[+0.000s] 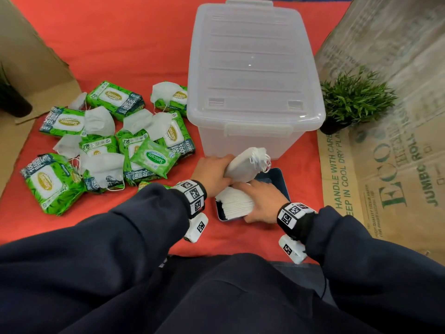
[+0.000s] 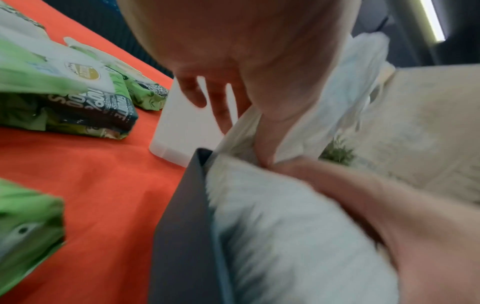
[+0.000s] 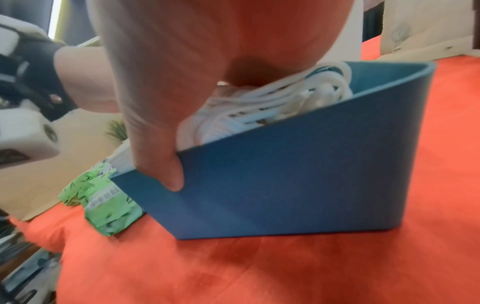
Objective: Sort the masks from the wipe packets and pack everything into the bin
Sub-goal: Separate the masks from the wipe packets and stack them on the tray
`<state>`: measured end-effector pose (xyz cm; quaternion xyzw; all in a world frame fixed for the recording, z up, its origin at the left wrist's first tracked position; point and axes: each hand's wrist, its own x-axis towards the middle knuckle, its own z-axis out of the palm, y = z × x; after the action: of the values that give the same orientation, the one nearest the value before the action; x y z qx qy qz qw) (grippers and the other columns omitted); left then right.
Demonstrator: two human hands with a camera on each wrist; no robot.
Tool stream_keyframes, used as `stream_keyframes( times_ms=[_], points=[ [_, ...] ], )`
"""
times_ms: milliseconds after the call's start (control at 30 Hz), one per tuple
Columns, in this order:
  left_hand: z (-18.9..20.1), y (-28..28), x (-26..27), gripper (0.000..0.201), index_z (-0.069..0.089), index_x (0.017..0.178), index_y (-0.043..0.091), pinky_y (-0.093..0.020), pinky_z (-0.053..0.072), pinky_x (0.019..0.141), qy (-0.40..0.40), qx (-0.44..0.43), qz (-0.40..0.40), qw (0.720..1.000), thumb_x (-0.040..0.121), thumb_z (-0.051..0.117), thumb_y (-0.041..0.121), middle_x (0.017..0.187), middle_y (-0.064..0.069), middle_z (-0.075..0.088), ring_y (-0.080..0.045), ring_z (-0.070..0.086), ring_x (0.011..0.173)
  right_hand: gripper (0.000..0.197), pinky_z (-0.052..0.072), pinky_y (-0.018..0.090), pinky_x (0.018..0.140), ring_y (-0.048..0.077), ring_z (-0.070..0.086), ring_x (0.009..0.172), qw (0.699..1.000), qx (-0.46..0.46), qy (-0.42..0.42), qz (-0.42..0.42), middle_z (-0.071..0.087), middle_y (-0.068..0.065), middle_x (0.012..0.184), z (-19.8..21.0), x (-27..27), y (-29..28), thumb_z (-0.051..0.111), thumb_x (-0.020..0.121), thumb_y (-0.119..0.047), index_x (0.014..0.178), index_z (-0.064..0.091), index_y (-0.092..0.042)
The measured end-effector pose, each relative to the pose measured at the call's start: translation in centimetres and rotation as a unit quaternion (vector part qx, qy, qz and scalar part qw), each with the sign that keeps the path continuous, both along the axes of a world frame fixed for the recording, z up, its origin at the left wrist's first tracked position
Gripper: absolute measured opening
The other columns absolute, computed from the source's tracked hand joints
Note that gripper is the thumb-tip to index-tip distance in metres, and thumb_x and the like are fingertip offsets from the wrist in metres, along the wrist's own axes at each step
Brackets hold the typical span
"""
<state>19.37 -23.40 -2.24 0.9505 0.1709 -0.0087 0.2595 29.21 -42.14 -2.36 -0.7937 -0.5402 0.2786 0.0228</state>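
A clear lidded bin (image 1: 252, 68) stands shut on the red cloth. In front of it sits a small blue box (image 1: 279, 182) holding a stack of white masks (image 1: 236, 203). My left hand (image 1: 226, 169) grips a bundle of white masks (image 1: 243, 165) just above the box, ear loops pointing at the bin. My right hand (image 1: 260, 201) lies over the stack, its thumb (image 3: 155, 144) clamped on the blue box's outer wall (image 3: 311, 174). Ear loops (image 3: 285, 98) show inside the box. Green wipe packets (image 1: 154, 157) and loose masks (image 1: 98, 121) lie mixed at the left.
A small potted plant (image 1: 354, 100) stands right of the bin. Printed cardboard (image 1: 385, 153) lines the right side and plain cardboard (image 1: 29, 56) the left. One wipe packet (image 3: 109, 205) lies against the blue box's left end. Red cloth (image 1: 134, 44) covers the surface.
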Motion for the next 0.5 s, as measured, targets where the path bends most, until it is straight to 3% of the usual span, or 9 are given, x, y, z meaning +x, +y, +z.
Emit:
stream_keyframes(
  times_ms=[100, 167, 267, 367, 500],
  points=[
    [0.6, 1.0, 0.6, 0.059, 0.05, 0.127, 0.037, -0.036, 0.055, 0.083, 0.034, -0.087, -0.017, 0.995, 0.075, 0.078, 0.047, 0.114, 0.005, 0.074, -0.022, 0.07, 0.099, 0.103, 0.045, 0.047, 0.096, 0.027, 0.057, 0.111, 1.0, -0.005, -0.006, -0.001, 0.058, 0.0, 0.122, -0.2, 0.1, 0.1, 0.074, 0.055, -0.058, 0.147, 0.029, -0.048],
    [1.2, 1.1, 0.9, 0.054, 0.051, 0.124, 0.041, -0.033, 0.055, 0.082, 0.022, -0.076, -0.033, 0.996, 0.078, 0.073, 0.058, 0.113, 0.011, 0.073, -0.016, 0.07, 0.094, 0.106, 0.044, 0.048, 0.098, 0.028, 0.056, 0.114, 1.0, 0.002, -0.007, -0.005, 0.057, 0.001, 0.126, -0.6, 0.1, 0.0, 0.073, 0.054, -0.058, 0.149, 0.027, -0.049],
    [1.2, 0.4, 1.5, 0.038, 0.059, 0.118, 0.036, -0.035, 0.052, 0.078, 0.005, -0.006, -0.081, 0.997, 0.085, 0.067, 0.052, 0.105, 0.007, 0.072, -0.021, 0.067, 0.094, 0.108, 0.042, 0.048, 0.1, 0.03, 0.055, 0.117, 1.0, 0.018, -0.013, -0.001, 0.059, 0.003, 0.128, -1.0, 0.0, -0.5, 0.072, 0.055, -0.059, 0.149, 0.021, -0.055],
    [1.1, -0.8, 2.7, 0.027, 0.062, 0.11, 0.029, -0.036, 0.05, 0.073, 0.05, 0.095, -0.11, 0.988, 0.088, 0.063, 0.045, 0.103, -0.001, 0.072, -0.028, 0.067, 0.096, 0.101, 0.034, 0.049, 0.108, 0.03, 0.053, 0.12, 0.999, 0.022, -0.034, 0.01, 0.059, 0.005, 0.124, -0.5, 0.0, -1.2, 0.074, 0.062, -0.066, 0.148, 0.024, -0.053],
    [1.4, -2.9, 4.5, 0.019, 0.065, 0.108, 0.019, -0.037, 0.043, 0.066, 0.091, 0.219, -0.178, 0.955, 0.094, 0.057, 0.028, 0.101, -0.005, 0.071, -0.033, 0.068, 0.092, 0.095, 0.026, 0.05, 0.116, 0.018, 0.044, 0.134, 0.999, 0.036, -0.009, 0.0, 0.054, -0.008, 0.139, 1.3, 1.0, -3.6, 0.073, 0.073, -0.068, 0.152, 0.022, -0.054]
  ],
)
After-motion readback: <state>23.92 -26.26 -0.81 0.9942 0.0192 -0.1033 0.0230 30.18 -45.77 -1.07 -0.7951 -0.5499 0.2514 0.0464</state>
